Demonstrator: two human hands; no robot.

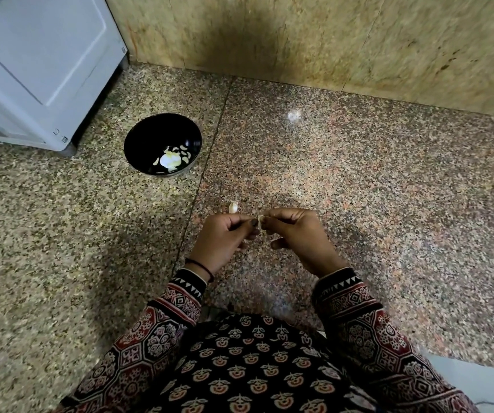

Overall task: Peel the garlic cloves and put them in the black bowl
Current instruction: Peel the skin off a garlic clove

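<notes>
Head view: peeling under way above the floor point(359, 174).
Left hand point(225, 236): pinches clove point(260, 222).
Right hand point(296, 234): pinches its skin.
Second clove point(234, 207): just beyond left hand.
Bowl point(150, 135): several cloves point(169, 160) in; task partly done.

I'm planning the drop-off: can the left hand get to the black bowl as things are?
Probably yes: only open floor lies between the left hand and the black bowl, though its grip is on the garlic clove.

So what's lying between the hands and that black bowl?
Head view: one loose garlic clove right by the left hand; otherwise bare speckled floor up to the black bowl.
</notes>
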